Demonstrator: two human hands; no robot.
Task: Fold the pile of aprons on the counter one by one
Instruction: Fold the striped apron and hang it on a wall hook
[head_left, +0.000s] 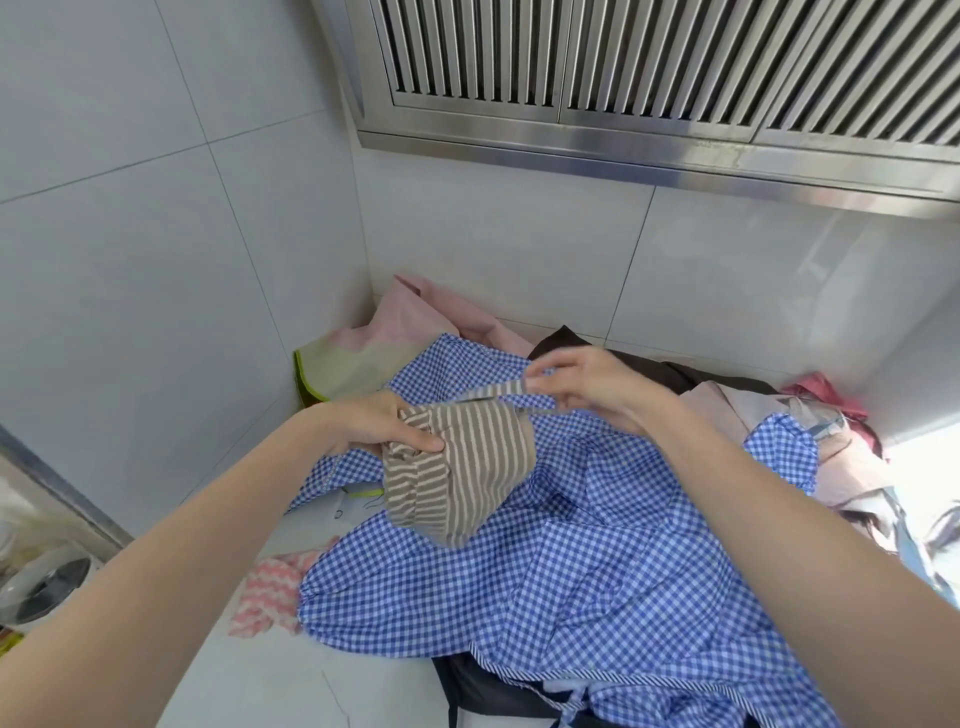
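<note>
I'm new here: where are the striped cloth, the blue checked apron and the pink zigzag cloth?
striped cloth (467, 467): head view, bunched middle.
blue checked apron (597, 561): head view, spread middle.
pink zigzag cloth (270, 592): head view, middle.

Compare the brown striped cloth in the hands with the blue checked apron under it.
The brown striped cloth is bunched small and held in the air, gripped by the left hand, its strap pinched by the right hand. The blue checked apron lies spread and rumpled, far larger, with checks rather than stripes. Both are patterned fabric.
</note>
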